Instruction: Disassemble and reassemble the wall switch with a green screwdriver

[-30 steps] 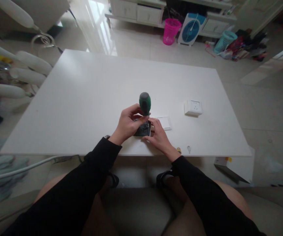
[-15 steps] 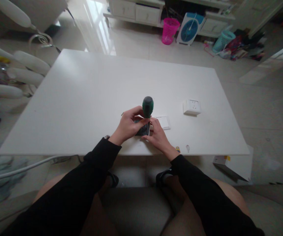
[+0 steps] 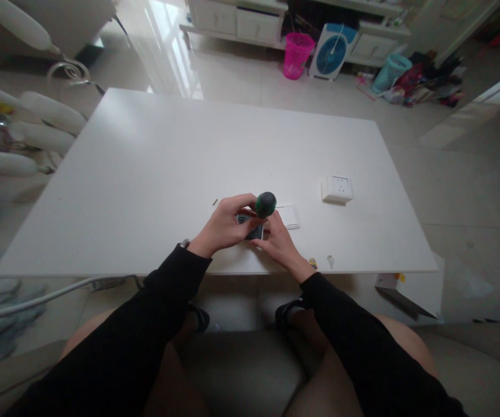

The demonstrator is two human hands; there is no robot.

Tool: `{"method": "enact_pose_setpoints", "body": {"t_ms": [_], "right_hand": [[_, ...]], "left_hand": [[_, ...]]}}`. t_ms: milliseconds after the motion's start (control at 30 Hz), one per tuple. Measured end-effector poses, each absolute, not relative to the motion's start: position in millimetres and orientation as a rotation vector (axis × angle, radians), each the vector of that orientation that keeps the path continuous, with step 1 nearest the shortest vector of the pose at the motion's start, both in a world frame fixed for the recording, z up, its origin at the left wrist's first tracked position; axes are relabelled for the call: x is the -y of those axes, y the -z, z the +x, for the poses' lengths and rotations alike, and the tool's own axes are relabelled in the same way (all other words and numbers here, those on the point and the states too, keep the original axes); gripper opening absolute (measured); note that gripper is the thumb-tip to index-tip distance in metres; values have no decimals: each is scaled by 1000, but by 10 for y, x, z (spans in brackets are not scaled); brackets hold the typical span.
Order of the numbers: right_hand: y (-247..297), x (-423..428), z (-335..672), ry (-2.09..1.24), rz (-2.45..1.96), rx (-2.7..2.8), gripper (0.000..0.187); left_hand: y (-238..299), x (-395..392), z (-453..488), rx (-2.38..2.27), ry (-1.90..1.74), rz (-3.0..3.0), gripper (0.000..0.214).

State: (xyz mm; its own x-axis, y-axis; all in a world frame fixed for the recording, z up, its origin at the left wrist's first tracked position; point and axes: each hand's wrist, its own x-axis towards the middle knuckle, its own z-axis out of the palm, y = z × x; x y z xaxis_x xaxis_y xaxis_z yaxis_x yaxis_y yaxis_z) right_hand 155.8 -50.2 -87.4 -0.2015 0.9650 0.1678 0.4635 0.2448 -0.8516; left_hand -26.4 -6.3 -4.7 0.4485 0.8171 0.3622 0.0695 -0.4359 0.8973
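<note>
A screwdriver with a green and black handle (image 3: 266, 204) stands between my hands, its handle pointing up toward me. My left hand (image 3: 227, 223) is closed around it, the index finger and thumb by the handle; the tip is hidden. Below lies a wall plate turned back side up (image 3: 256, 233), its dark back and a white edge showing between my fingers. My right hand (image 3: 279, 238) grips its right side with the thumb at the near edge and the fingers at the far side. Just right of it a white wall switch (image 3: 288, 216) lies flat on the table.
On the white table (image 3: 154, 156) stand a white socket box (image 3: 337, 189) at the right, a small yellow figure (image 3: 313, 263) and a clear small piece (image 3: 330, 261) near the front edge. A small screw (image 3: 215, 202) lies beyond my left hand. A white cable (image 3: 58, 298) hangs at left.
The screwdriver handle has tipped toward me and shows more of its end. My left hand has shifted slightly nearer, uncovering the small screw. My right hand stays at the wall plate.
</note>
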Motion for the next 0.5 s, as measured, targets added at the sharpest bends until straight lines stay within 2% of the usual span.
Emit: {"method": "enact_pose_setpoints", "body": {"t_ms": [200, 500], "right_hand": [[847, 508, 1558, -866, -1308, 1813, 72], [850, 504, 1551, -844, -1303, 1814, 72]], "left_hand": [[63, 69, -254, -795, -1071, 1782, 7], [84, 57, -256, -793, -1065, 1793, 7]]}}
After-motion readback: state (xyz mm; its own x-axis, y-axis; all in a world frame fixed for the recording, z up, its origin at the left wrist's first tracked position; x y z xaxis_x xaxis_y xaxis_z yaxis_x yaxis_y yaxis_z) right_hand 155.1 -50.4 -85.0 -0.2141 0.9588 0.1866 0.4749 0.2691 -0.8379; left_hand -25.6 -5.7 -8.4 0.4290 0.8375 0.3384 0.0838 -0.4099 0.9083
